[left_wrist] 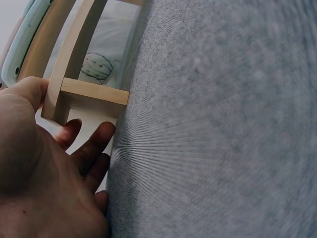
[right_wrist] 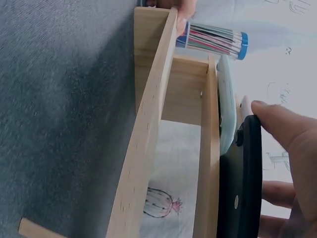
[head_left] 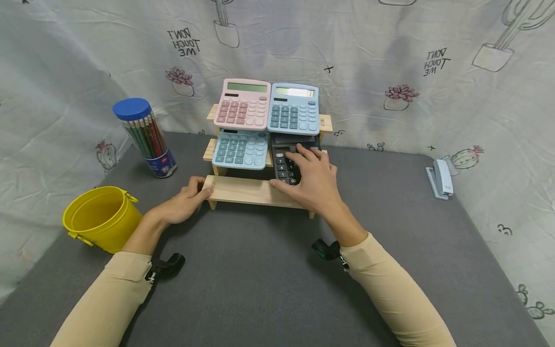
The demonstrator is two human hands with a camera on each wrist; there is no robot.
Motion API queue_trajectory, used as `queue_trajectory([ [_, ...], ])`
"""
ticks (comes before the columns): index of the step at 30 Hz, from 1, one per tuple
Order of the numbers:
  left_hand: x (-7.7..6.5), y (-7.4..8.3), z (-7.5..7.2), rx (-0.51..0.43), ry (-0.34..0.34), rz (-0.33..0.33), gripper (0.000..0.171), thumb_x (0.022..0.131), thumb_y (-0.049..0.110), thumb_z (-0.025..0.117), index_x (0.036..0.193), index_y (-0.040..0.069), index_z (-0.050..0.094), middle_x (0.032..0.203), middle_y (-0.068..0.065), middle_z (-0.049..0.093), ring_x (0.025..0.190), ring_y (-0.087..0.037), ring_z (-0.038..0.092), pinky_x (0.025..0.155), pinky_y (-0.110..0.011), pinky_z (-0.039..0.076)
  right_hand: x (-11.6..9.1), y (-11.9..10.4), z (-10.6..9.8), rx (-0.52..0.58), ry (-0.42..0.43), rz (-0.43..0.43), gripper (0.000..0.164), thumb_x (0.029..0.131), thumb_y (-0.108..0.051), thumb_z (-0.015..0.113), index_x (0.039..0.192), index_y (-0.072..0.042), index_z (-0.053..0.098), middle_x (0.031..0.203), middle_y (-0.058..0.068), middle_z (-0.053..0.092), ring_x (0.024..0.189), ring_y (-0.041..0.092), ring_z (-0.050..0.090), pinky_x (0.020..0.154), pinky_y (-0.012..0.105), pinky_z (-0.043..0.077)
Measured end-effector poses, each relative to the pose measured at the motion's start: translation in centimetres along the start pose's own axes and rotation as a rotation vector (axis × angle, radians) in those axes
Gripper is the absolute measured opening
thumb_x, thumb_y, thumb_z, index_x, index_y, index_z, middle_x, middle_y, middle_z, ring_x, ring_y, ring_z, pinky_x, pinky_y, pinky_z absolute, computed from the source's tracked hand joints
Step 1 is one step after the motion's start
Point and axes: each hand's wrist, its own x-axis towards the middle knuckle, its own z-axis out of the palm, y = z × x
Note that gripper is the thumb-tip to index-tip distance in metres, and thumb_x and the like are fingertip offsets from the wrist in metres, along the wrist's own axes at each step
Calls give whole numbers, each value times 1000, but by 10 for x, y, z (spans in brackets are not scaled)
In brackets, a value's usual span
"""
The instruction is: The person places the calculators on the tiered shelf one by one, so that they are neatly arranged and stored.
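A small wooden three-tier shelf (head_left: 234,189) stands on the grey table. My left hand (head_left: 184,201) grips the left end of its lowest board, thumb on top and fingers lower down in the left wrist view (left_wrist: 54,168). On the middle tier, my right hand (head_left: 316,180) holds a black calculator (head_left: 287,169), its fingers over the keys and its thumb at the lower edge. The hand hides much of the keypad. To its left leans a light blue calculator (head_left: 240,150). A pink calculator (head_left: 243,105) and another blue calculator (head_left: 294,110) lean side by side on the top tier.
A yellow bucket (head_left: 101,219) stands beside my left forearm. Behind it is a clear tub of pencils (head_left: 145,137) with a blue lid. A pale stapler (head_left: 441,179) lies at the far right. Patterned cloth (head_left: 347,62) hangs close behind the shelf.
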Motion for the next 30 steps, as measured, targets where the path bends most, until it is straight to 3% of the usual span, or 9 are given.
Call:
queue_trajectory([
  [5, 1, 0, 1, -1, 0, -3, 66, 96, 59, 32, 136, 9, 18, 132, -24, 30, 125, -41, 20, 97, -59, 17, 4, -1, 0, -45, -55, 5, 85, 74, -78, 52, 141, -27, 45, 152, 2, 29, 136, 32, 23, 90, 57, 30],
  [13, 3, 2, -1, 1, 0, -6, 67, 96, 59, 32, 137, 8, 18, 137, -25, 27, 129, -42, 18, 99, -62, 13, 2, 14, -8, 37, -149, -72, 82, 77, -60, 66, 143, -19, 41, 154, 6, 23, 138, 35, 16, 96, 63, 27],
  [17, -1, -1, -1, 1, -2, -21, 69, 96, 60, 32, 138, 8, 17, 136, -25, 27, 128, -42, 18, 98, -62, 13, 3, 16, -3, 61, -114, -97, 81, 76, -61, 68, 142, -19, 44, 152, 6, 27, 136, 36, 20, 99, 62, 25],
  [24, -4, -3, 1, 0, 5, -14, 66, 96, 59, 31, 136, 8, 17, 132, -25, 30, 125, -41, 20, 97, -60, 16, 11, 14, 7, 69, 22, -110, 77, 73, -62, 70, 134, -18, 53, 146, 7, 38, 130, 36, 29, 99, 57, 28],
  [30, -1, 0, 1, 6, 4, -12, 66, 96, 59, 31, 137, 8, 17, 133, -25, 29, 125, -41, 21, 97, -60, 17, 14, 18, 9, 102, 9, -116, 76, 78, -58, 68, 137, -16, 49, 148, 10, 35, 133, 37, 24, 101, 57, 24],
])
